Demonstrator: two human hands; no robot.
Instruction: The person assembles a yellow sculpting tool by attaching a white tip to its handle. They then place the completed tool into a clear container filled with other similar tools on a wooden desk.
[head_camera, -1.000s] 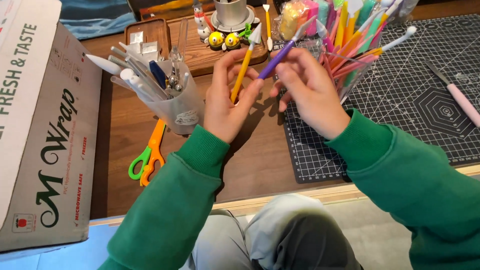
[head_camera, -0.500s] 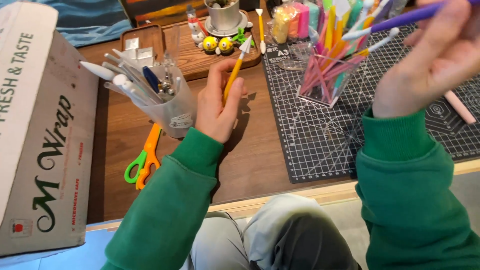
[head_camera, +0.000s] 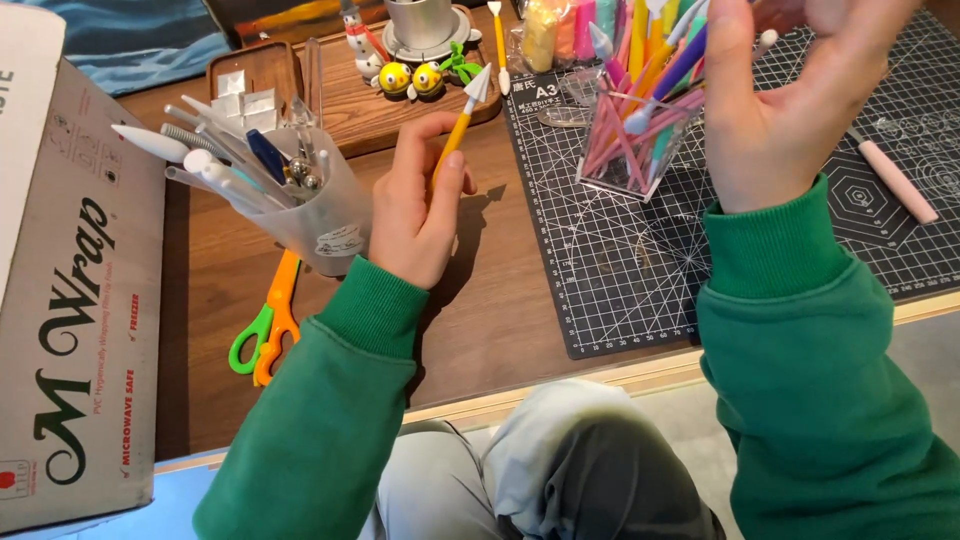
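Head view: the left hand (head_camera: 420, 215) is closed around a yellow-handled sculpting tool with a white pointed tip (head_camera: 458, 125), tilted above the brown wooden desk (head_camera: 500, 300). The right hand (head_camera: 790, 100), raised over the clear plastic tool holder (head_camera: 630, 150), pinches a purple tool (head_camera: 685, 65) in loosely curled fingers

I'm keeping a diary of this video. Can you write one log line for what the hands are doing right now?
left hand: holds yellow tool | right hand: raised, holds purple tool above clear holder | beside: frosted cup, scissors
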